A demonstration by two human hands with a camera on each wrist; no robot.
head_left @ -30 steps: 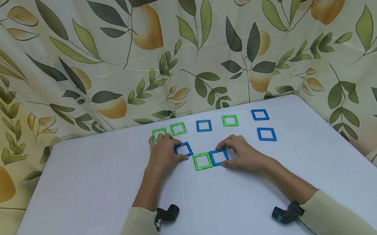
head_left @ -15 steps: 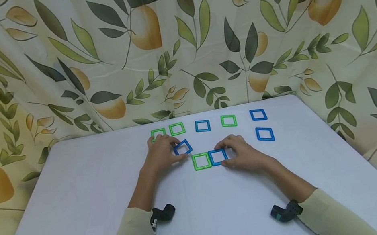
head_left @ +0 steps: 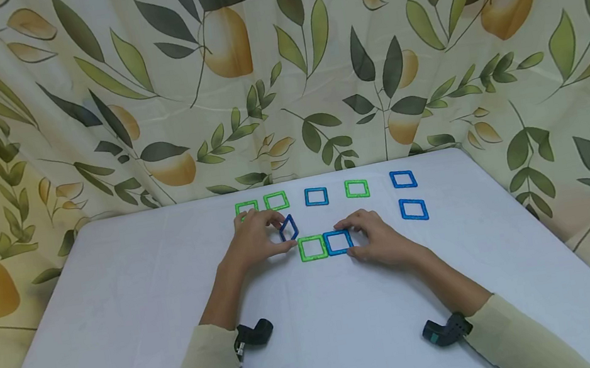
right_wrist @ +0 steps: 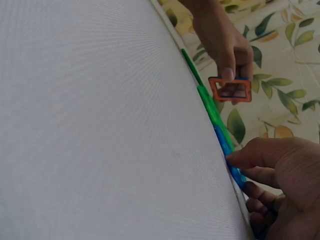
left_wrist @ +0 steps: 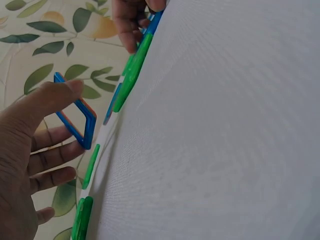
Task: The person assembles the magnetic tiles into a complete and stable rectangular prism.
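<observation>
My left hand [head_left: 254,239] pinches a blue square frame tile [head_left: 293,225] between thumb and fingers. The tile is tipped up on edge, clear of the table in the left wrist view; its other face looks orange [right_wrist: 232,98] in the right wrist view. Just right of it, a green square frame tile [head_left: 314,258] lies flat, side against side with a second blue tile [head_left: 339,253]. That blue tile is gripped at its right end by my right hand [head_left: 377,238], thumb at the near edge and fingers at the far edge.
Along the back of the white table [head_left: 328,331] lie several loose tiles, among them a green tile [head_left: 275,194], a blue tile [head_left: 315,190] and another green tile [head_left: 356,182]. A lone blue tile [head_left: 412,199] lies at the right. Behind hangs a leaf-patterned curtain [head_left: 283,103].
The blue tile in my left hand has turned from nearly flat to steeply tilted. The joined green and blue tiles have slid slightly away from me, with my right hand still on the blue one.
</observation>
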